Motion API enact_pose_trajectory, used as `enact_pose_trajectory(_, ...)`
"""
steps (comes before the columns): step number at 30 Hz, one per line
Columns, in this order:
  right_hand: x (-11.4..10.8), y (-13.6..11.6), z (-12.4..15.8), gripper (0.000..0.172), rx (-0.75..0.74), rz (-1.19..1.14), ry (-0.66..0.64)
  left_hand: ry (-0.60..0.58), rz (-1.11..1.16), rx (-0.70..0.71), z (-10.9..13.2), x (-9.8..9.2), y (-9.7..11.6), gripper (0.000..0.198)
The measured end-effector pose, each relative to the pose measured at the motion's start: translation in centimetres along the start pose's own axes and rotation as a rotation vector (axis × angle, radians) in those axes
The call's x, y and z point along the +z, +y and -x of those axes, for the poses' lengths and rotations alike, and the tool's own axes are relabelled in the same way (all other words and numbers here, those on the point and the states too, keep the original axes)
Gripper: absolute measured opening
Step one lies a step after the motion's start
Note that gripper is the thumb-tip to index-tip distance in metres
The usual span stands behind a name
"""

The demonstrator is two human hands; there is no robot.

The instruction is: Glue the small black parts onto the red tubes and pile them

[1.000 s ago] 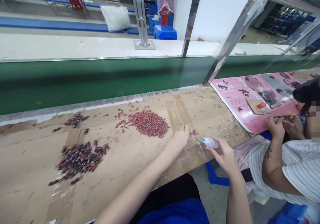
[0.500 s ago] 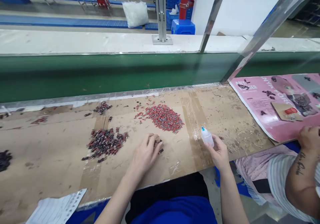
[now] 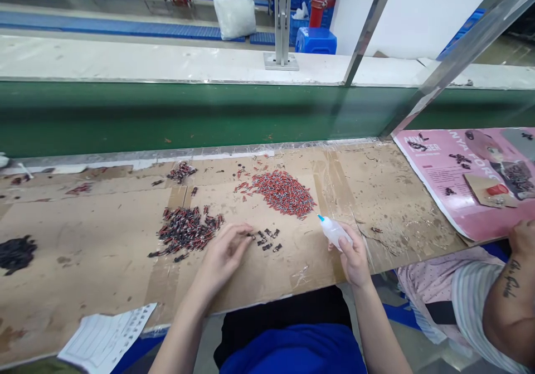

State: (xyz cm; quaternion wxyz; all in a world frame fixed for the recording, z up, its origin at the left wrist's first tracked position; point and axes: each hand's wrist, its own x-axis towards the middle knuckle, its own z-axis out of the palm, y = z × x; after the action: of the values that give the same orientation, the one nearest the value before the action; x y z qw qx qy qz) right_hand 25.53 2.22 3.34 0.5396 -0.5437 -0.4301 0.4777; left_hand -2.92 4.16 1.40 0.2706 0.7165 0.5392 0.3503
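Observation:
My right hand (image 3: 353, 254) is wrapped round a small translucent squeeze bottle (image 3: 334, 232), tilted with its blue tip up and to the left. My left hand (image 3: 225, 250) hovers low over the cardboard, thumb and forefinger pinched on a small black part (image 3: 251, 236) that is mostly hidden. Just right of those fingertips several small black parts (image 3: 267, 239) lie loose. Beyond them spreads a heap of tiny red-and-silver pieces (image 3: 284, 193). Left of my left hand is a pile of black-and-red pieces (image 3: 186, 228).
Cardboard (image 3: 104, 273) covers the bench. A black heap (image 3: 16, 254) lies far left, a printed sheet (image 3: 106, 335) at the front edge. A green belt (image 3: 167, 117) runs behind. On the right, a co-worker's arm (image 3: 507, 290) rests near a pink poster (image 3: 443, 195).
My left hand has drawn back to the left, uncovering the loose black parts. The bottle has moved left and tips further over toward them. The camera view has shifted slightly.

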Motion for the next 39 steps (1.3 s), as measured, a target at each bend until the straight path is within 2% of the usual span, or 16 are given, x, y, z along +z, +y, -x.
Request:
enact_pose_trajectory(4,1.3,0.1,0.2,0.037,0.067,-0.141,0.028,-0.009,-0.179,0.192,0.2,0.0,-0.7,0.022)
enact_pose_trajectory(7,2.1,0.1,0.1,0.033,0.092,-0.236,0.074,-0.062,-0.293,0.232,-0.3,0.5,-1.0,0.024)
enact_pose_trajectory(10,2.5,0.0,0.0,0.031,0.127,-0.334,0.113,-0.104,-0.325,0.198,-0.6,0.7,-0.9,0.03)
enact_pose_trajectory(15,3.1,0.1,0.4,0.029,0.17,-0.342,0.127,-0.032,-0.121,0.111,0.9,0.4,-0.2,0.034)
enact_pose_trajectory(19,4.2,0.7,0.9,0.031,0.168,-0.293,0.074,0.053,0.005,-0.132,3.2,1.4,0.8,0.026)
enact_pose_trajectory(22,5.2,1.0,1.2,0.031,0.147,-0.219,-0.031,0.152,-0.086,-0.268,4.8,2.3,0.9,0.03)
enact_pose_trajectory(26,6.5,0.8,1.6,0.026,0.102,-0.098,-0.05,0.26,-0.28,-0.236,6.0,2.5,0.6,0.031)
enact_pose_trajectory(28,7.1,0.7,1.8,0.023,0.095,-0.043,-0.048,0.274,-0.287,-0.182,6.0,2.2,0.5,0.031)
enact_pose_trajectory(32,8.4,0.7,2.3,0.02,0.066,0.083,-0.007,0.248,-0.135,-0.121,5.6,2.1,0.8,0.022)
enact_pose_trajectory(35,9.0,0.9,2.5,0.018,0.027,0.137,0.008,0.262,-0.025,-0.162,5.2,2.2,0.9,0.019)
enact_pose_trajectory(39,9.2,1.1,2.5,0.016,-0.01,0.182,-0.047,0.262,0.07,-0.217,5.2,2.2,0.8,0.019)
